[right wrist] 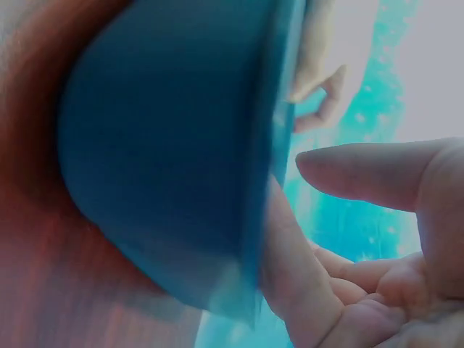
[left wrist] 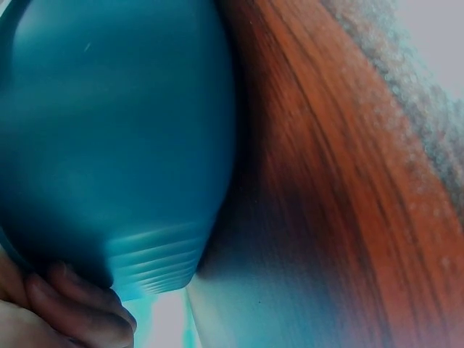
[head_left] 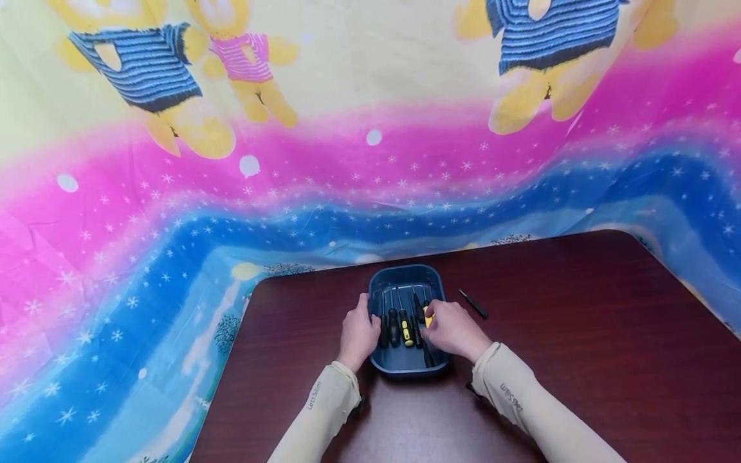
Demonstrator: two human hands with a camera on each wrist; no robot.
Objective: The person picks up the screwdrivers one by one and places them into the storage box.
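Observation:
A dark blue plastic box (head_left: 408, 372) stands on the table, with several screwdrivers (head_left: 394, 329) lying in it, mostly black-handled. One has a yellow and black handle (head_left: 407, 329). My left hand (head_left: 360, 331) grips the box's left side, thumb over the rim; its curled fingers (left wrist: 80, 308) lie along the outer wall in the left wrist view. Over the right rim reaches my right hand (head_left: 457, 329), its fingers at another yellow-handled screwdriver (head_left: 428, 316). In the right wrist view the thumb (right wrist: 362, 168) stands apart from the forefinger, whose tip is hidden behind the rim.
A slim black screwdriver-like tool (head_left: 475, 304) lies on the brown wooden table (head_left: 579, 334), right of the box. Behind the table hangs a printed cloth (head_left: 370, 173) with bears and snowflakes, close to its far edge.

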